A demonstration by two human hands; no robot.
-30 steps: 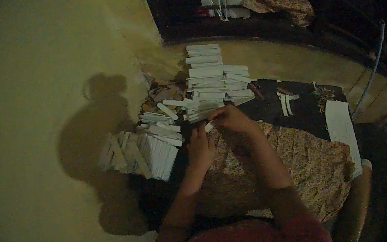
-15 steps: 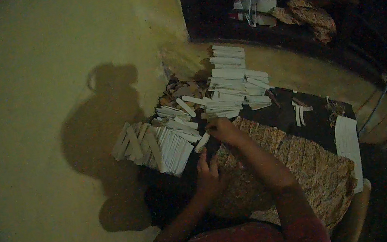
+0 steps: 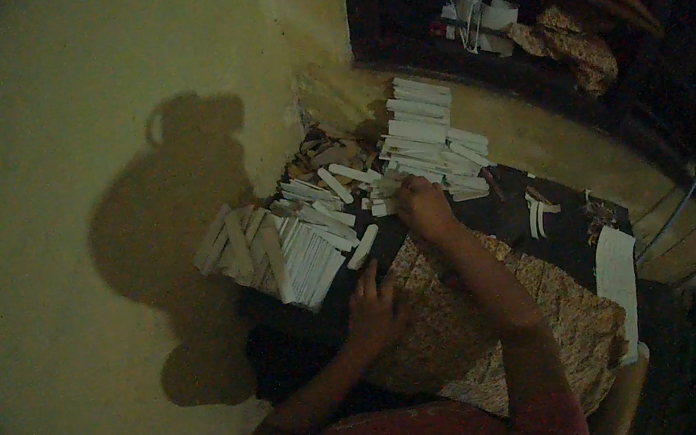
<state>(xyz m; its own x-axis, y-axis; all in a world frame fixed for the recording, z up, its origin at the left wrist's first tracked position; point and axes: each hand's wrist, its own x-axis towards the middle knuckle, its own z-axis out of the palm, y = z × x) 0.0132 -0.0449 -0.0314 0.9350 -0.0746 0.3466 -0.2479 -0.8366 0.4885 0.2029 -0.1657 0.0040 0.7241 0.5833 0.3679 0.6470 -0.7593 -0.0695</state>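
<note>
My left hand [image 3: 374,313] rests low over the dark work surface, fingers stretched out and apart. Just beyond its fingertips lies a single flat white strip with rounded ends [image 3: 363,247]. My right hand [image 3: 425,209] has its fingers curled down at the near edge of a tall pile of white strips [image 3: 422,127]; what they pinch, if anything, is hidden. To the left, more white strips sit tightly side by side in a bundle [image 3: 312,263], with loose greyish strips [image 3: 238,246] leaning across its outer end. The light is dim.
Brown scraps [image 3: 325,148] lie heaped by the wall corner. A mottled brown cloth or sheet [image 3: 547,305] spreads under my right forearm. At the right are a few curved white strips [image 3: 539,213] and a white sheet [image 3: 618,273]. A yellowish wall [image 3: 34,262] borders the left.
My right hand has moved away and to the right, from the single strip to the pile. That strip now lies by itself near my left hand, which has stayed about in place.
</note>
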